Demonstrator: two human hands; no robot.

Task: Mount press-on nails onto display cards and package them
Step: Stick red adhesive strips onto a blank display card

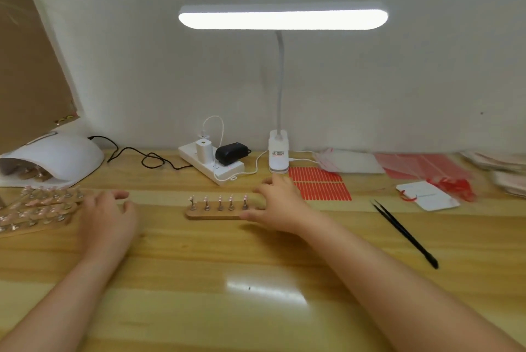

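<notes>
The long white bar-shaped desk lamp [283,17] is lit and blown out to pure white, the strongest light here. It throws a pale rectangular glare patch onto the glossy yellow wooden tabletop [264,292]. The grey-white wall behind it dims toward the corners. Shadows under things are soft and short. The whole view is slightly soft; the red and white packets [427,165] at far right smear with blur, and the table edge bows from wide-angle distortion.
</notes>
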